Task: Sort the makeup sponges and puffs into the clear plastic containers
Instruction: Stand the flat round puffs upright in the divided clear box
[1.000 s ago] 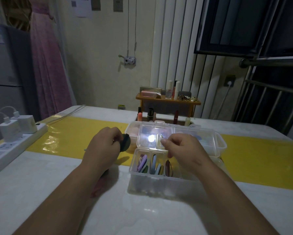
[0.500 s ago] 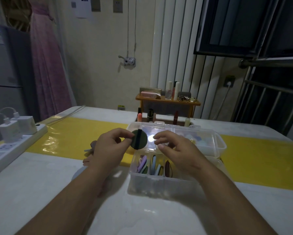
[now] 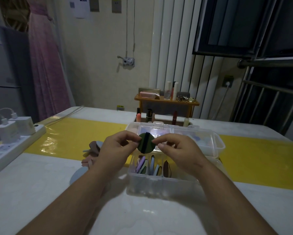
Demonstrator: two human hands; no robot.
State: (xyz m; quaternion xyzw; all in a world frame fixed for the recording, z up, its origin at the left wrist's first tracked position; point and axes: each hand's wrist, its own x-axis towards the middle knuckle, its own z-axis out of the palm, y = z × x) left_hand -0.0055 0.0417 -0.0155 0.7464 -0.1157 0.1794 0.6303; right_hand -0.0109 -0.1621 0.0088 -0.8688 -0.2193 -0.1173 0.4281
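Note:
A round dark green puff [image 3: 143, 144] with a dark strap across it hangs upright above the near clear plastic container [image 3: 159, 182]. My left hand [image 3: 116, 148] pinches its left edge and my right hand [image 3: 178, 148] pinches its right edge. Several puffs in purple, green, blue and brown stand on edge in that container's compartments. A second clear container [image 3: 215, 143] with its lid shut sits just behind, with pale sponges inside. Loose brown and blue puffs [image 3: 91, 150] lie on the table to the left, partly hidden by my left forearm.
A white power strip [image 3: 8, 148] with plugged chargers lies at the table's left edge. A wooden shelf [image 3: 166, 102] with cosmetics stands at the back, with lipsticks [image 3: 149, 114] in front of it. A yellow runner [image 3: 77, 133] crosses the white table.
My left hand brought the green puff from the left to above the containers. My right hand came off the lid and now pinches the puff's other edge.

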